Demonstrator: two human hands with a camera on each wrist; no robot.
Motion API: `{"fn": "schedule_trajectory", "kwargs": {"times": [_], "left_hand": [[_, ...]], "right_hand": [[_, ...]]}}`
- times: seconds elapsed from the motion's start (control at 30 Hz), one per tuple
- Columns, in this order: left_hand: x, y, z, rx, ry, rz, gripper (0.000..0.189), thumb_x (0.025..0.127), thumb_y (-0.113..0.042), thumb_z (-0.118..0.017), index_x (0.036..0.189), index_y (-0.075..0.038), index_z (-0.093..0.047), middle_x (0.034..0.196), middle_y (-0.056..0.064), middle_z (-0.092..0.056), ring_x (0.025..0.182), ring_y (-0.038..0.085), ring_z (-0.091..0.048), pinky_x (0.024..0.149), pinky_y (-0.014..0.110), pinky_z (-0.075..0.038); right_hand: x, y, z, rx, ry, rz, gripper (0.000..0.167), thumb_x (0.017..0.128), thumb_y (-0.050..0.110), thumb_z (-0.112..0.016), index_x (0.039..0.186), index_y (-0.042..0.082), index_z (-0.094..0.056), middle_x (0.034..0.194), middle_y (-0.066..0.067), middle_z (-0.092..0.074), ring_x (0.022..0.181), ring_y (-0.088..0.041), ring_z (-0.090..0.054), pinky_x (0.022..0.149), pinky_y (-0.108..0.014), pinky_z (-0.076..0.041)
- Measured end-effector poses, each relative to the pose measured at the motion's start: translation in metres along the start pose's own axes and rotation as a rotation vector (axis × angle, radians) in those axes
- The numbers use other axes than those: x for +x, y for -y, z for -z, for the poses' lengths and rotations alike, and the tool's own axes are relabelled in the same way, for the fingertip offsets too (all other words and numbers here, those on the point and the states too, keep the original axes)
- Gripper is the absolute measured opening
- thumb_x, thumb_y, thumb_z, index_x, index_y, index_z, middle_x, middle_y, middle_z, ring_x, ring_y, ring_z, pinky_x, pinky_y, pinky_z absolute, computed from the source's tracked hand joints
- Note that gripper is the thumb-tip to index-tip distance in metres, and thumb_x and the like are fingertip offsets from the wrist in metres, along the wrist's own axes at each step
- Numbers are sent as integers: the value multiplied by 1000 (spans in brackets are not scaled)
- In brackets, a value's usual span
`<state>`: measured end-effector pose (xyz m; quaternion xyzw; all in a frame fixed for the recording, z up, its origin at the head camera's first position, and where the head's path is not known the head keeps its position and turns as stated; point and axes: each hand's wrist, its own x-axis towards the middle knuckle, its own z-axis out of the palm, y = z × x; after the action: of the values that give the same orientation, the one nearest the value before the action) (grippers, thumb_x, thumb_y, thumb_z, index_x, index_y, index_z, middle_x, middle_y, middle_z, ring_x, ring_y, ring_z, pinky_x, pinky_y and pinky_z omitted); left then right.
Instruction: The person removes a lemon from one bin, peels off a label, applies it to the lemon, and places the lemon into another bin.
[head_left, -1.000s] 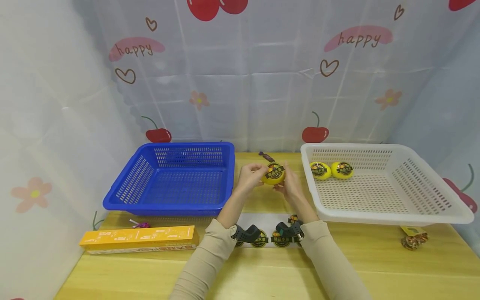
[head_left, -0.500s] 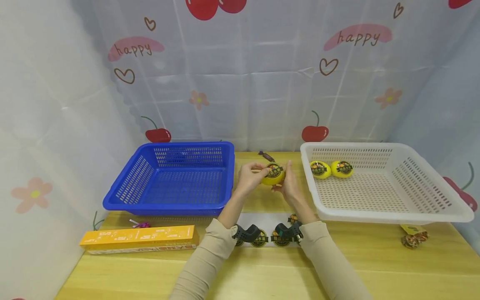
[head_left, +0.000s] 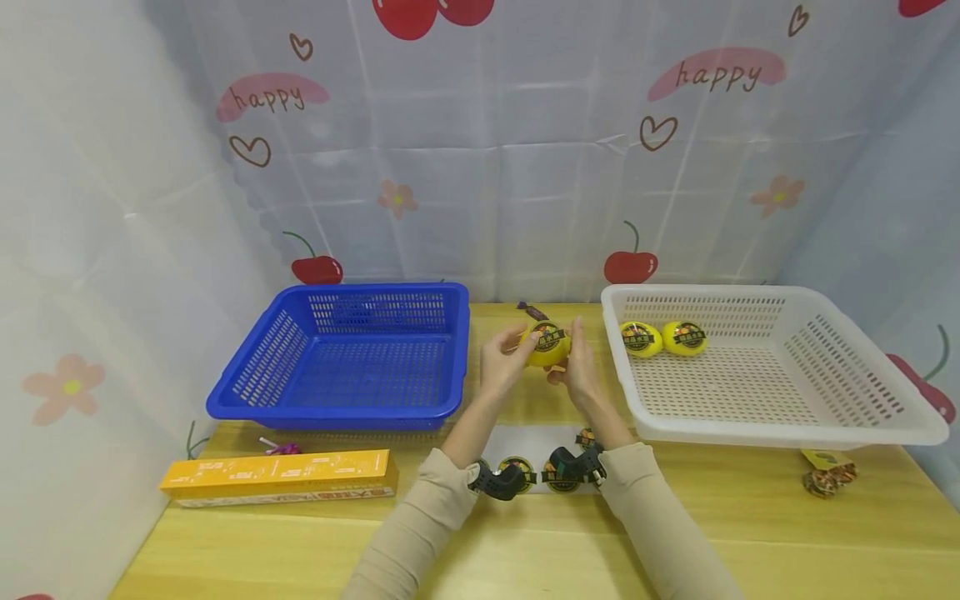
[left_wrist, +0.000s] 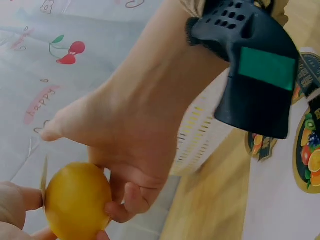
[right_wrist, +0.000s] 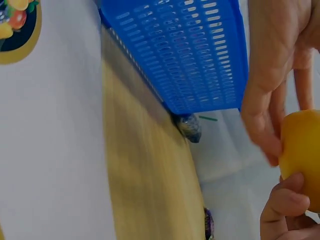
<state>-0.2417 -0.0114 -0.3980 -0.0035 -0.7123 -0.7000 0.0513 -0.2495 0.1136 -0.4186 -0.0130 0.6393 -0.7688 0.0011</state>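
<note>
A yellow round fruit (head_left: 542, 357) is held up above the table, between both hands. On its near face sits a round dark fruit sticker (head_left: 552, 336) with a banner across it. My right hand (head_left: 582, 365) grips the fruit from the right, its lower fingers curled under it in the right wrist view. My left hand (head_left: 501, 360) is at the fruit's left side, thumb pressing the sticker's left part. In the left wrist view the sticker's edge (left_wrist: 45, 175) shows side-on against the fruit. Its other fingers extend fairly straight beside the fruit.
A white basket (head_left: 750, 435) with two stickered yellow fruits (head_left: 663, 339) stands right; a blue basket (head_left: 337, 414) stands left. A white sticker sheet (head_left: 540, 437) lies under the forearms. Around lie a yellow box (head_left: 277, 475), a lollipop (head_left: 282, 449) and wrapped candies (head_left: 828, 481).
My left hand has shifted slightly, its thumb moving from the sticker's left edge onto its face and its wrist turning. The right hand keeps its grip; the fruit has barely moved.
</note>
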Motion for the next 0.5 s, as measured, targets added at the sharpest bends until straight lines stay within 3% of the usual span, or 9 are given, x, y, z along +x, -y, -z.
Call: {"fn": "schedule_trajectory", "kwargs": {"times": [0.17,0.33,0.5], "left_hand": [[-1,5,-1,-62,-1,46,42,91,-26,-62,125,-2,-59,118,19,-60,93,26,-63,81,40,-54],[-1,7,-3,-39,-23,-18,40,90,-24,-63,123,-1,-60,117,18,-62,96,26,-64,78,35,-55],[-3,8,-5,56,-41,-99,39,90,-26,-64,120,-1,-62,115,16,-64,96,27,-63,73,28,-55]], "right_hand": [[-2,7,-3,-140,-11,17,62,96,60,-25,107,3,-48,81,-5,-50,61,-14,-49,45,-19,-37],[-4,14,-8,-228,-52,19,65,95,59,-31,117,-1,-42,90,-11,-52,63,-17,-53,46,-20,-39],[-5,16,-10,-244,-82,4,69,93,57,-41,130,-1,-39,96,-16,-55,59,-15,-55,46,-20,-40]]}}
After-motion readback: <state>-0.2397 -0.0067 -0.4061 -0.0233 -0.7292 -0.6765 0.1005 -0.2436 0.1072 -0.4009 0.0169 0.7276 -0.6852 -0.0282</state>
